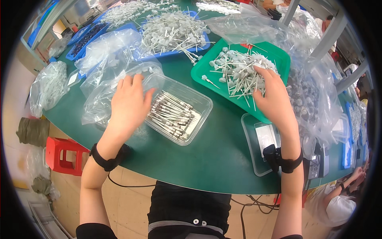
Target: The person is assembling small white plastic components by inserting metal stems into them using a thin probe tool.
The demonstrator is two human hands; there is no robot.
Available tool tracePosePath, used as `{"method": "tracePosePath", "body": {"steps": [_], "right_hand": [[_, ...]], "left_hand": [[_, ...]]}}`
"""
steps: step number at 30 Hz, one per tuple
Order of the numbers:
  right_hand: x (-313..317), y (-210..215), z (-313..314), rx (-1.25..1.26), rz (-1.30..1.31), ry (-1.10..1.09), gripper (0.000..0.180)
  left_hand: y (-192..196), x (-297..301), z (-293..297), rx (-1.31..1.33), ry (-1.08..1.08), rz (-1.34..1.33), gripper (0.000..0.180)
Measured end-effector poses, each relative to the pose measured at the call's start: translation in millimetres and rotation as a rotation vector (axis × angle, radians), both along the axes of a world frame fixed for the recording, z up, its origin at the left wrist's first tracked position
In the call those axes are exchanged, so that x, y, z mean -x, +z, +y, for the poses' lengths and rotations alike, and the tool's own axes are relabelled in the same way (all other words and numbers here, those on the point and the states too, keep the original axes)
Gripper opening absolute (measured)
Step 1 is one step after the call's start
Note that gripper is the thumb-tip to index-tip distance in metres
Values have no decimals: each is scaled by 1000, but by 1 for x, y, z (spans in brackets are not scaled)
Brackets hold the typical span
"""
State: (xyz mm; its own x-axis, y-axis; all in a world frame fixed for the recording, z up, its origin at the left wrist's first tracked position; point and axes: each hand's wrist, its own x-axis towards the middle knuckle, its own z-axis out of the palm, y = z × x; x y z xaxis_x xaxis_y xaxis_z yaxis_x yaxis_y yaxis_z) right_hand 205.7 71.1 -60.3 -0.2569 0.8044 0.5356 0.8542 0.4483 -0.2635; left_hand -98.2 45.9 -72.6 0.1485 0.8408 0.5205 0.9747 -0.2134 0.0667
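Observation:
My left hand (pixel 130 104) is over the left rim of a clear plastic box (pixel 205 104), next to a crumpled clear bag (pixel 97 101). Its fingers and thumb are apart with nothing between them. Inside the box, thin metal rods with dark ends (pixel 171 113) lie side by side in a neat heap. Over the right side of a green tray (pixel 203 85) is my right hand (pixel 275 97), its thumb and index finger spread at the edge of a loose pile of thin metal pins with whitish plastic heads (pixel 238 73). I see nothing gripped in it.
A blue tray (pixel 163 52) heaped with similar white-headed pins stands behind. Large clear bags of parts (pixel 308 95) crowd the right, by a grey metal post (pixel 324 36). Another clear box (pixel 254 163) sits near my right wrist. A red stool (pixel 63 155) stands at floor level, left.

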Motion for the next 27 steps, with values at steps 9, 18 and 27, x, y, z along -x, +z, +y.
{"method": "tracePosePath", "body": {"steps": [9, 18, 27], "right_hand": [[1, 1, 3, -92, -30, -133, 26], [8, 24, 8, -54, 195, -69, 11], [35, -12, 27, -118, -195, 164, 42]], "left_hand": [[21, -15, -12, 755, -313, -591, 19], [-23, 44, 27, 354, 76, 167, 20], [-26, 61, 44, 437, -52, 134, 40]]}}
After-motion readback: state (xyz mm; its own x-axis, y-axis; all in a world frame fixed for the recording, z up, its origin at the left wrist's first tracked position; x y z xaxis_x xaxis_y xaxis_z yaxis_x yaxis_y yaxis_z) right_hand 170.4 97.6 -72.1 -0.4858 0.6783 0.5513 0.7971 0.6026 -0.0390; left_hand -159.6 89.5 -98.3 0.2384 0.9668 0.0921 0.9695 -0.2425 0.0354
